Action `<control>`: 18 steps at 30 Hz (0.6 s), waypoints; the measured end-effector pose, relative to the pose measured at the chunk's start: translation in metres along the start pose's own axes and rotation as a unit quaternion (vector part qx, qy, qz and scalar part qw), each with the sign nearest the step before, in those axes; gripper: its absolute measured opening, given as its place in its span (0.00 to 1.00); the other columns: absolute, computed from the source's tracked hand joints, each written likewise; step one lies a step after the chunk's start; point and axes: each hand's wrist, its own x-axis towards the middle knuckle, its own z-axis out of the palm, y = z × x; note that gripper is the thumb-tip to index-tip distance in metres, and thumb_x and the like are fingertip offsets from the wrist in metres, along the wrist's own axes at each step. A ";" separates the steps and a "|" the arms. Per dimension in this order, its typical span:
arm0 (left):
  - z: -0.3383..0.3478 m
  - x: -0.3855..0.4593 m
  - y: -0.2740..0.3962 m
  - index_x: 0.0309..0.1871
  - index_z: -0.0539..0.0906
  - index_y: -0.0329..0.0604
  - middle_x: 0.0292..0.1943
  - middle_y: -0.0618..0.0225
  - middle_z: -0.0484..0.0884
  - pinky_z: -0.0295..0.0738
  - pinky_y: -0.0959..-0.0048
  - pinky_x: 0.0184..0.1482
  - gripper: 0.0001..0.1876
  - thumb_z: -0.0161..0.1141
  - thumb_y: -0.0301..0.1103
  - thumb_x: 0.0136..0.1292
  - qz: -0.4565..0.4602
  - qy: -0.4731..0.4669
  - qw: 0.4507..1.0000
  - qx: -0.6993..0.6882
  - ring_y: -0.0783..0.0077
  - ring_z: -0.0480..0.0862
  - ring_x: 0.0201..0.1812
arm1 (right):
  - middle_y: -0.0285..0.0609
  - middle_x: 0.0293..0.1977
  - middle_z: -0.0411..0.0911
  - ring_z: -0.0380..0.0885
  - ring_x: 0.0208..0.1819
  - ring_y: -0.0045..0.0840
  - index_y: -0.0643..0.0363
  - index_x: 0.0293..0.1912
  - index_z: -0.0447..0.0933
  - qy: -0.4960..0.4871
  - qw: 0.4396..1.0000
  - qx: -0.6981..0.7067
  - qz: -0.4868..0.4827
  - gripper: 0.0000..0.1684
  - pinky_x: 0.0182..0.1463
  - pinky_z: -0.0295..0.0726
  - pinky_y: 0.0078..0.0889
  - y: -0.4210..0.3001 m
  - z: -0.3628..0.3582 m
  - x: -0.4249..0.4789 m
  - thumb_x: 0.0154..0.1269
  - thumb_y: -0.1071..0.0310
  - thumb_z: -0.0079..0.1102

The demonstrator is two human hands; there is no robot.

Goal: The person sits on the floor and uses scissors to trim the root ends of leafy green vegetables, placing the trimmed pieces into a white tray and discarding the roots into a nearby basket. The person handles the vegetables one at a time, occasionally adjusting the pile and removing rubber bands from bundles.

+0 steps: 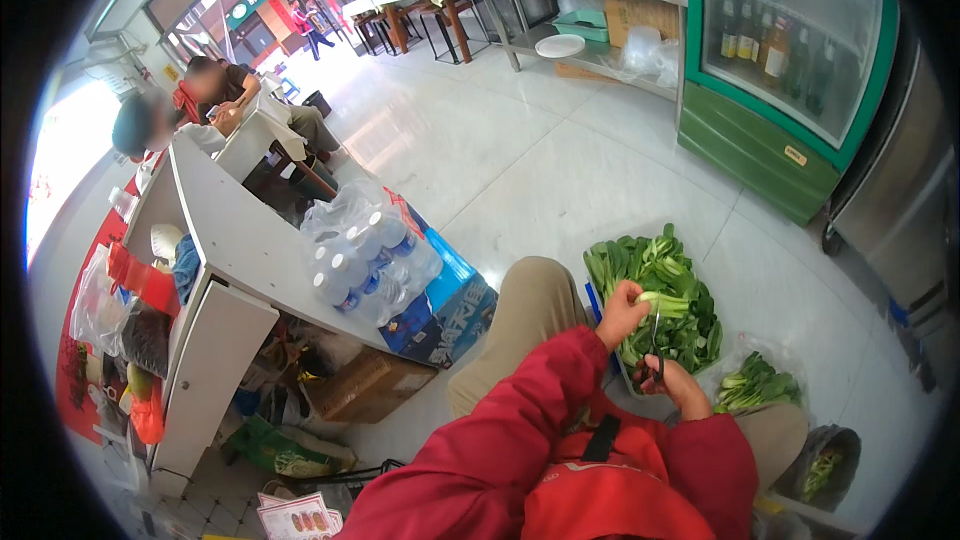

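My left hand (621, 313) pinches a head of leafy greens (670, 305) by its pale base, above a heap of loose green leaves (637, 259). In my right hand (681, 384) is a pair of dark-handled scissors (657, 357), with the blades pointing up at the held greens. Whether the blades touch the stem is hard to tell. Beneath the heap is a container whose blue edge (592, 303) shows at the left; most of it is covered. A clear plastic bag (750, 345) with more leafy greens (759, 384) lies on the floor to the right.
A bin lined with a dark bag (795, 474) holds green scraps near my right knee. Water bottles (375, 262) sit on boxes (454, 322) left of my leg, beside a white cabinet (240, 240). A glass-door fridge (780, 90) stands ahead right. Two people sit at a table.
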 end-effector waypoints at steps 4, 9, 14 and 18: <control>0.002 -0.001 0.006 0.38 0.68 0.40 0.27 0.71 0.72 0.68 0.79 0.28 0.11 0.56 0.25 0.53 0.017 -0.029 0.999 0.015 0.81 0.72 0.27 | 0.38 0.34 0.78 0.75 0.26 0.18 0.61 0.46 0.73 0.005 1.000 0.003 0.000 0.31 0.33 0.75 0.23 -0.002 -0.001 -0.003 0.58 0.42 0.50; -0.009 0.007 -0.012 0.39 0.69 0.40 0.27 0.69 0.73 0.68 0.78 0.27 0.11 0.56 0.27 0.53 -0.004 -0.045 0.999 -0.027 0.79 0.73 0.26 | 0.37 0.31 0.77 0.74 0.26 0.17 0.61 0.43 0.73 0.022 0.999 -0.043 -0.003 0.30 0.32 0.75 0.22 -0.003 -0.001 -0.007 0.58 0.42 0.50; 0.002 0.002 -0.003 0.39 0.69 0.40 0.26 0.68 0.74 0.68 0.78 0.27 0.11 0.56 0.30 0.55 -0.065 -0.045 0.996 -0.027 0.78 0.73 0.24 | 0.36 0.27 0.76 0.72 0.23 0.17 0.62 0.40 0.74 0.078 0.996 -0.048 0.003 0.29 0.29 0.72 0.20 -0.011 0.003 -0.014 0.59 0.42 0.50; 0.001 0.003 -0.009 0.39 0.68 0.40 0.26 0.69 0.73 0.68 0.78 0.26 0.11 0.55 0.31 0.55 -0.069 -0.043 0.997 -0.012 0.79 0.73 0.25 | 0.36 0.23 0.75 0.70 0.21 0.17 0.62 0.34 0.75 0.098 0.990 -0.097 -0.036 0.27 0.25 0.68 0.19 -0.012 0.006 -0.016 0.59 0.43 0.50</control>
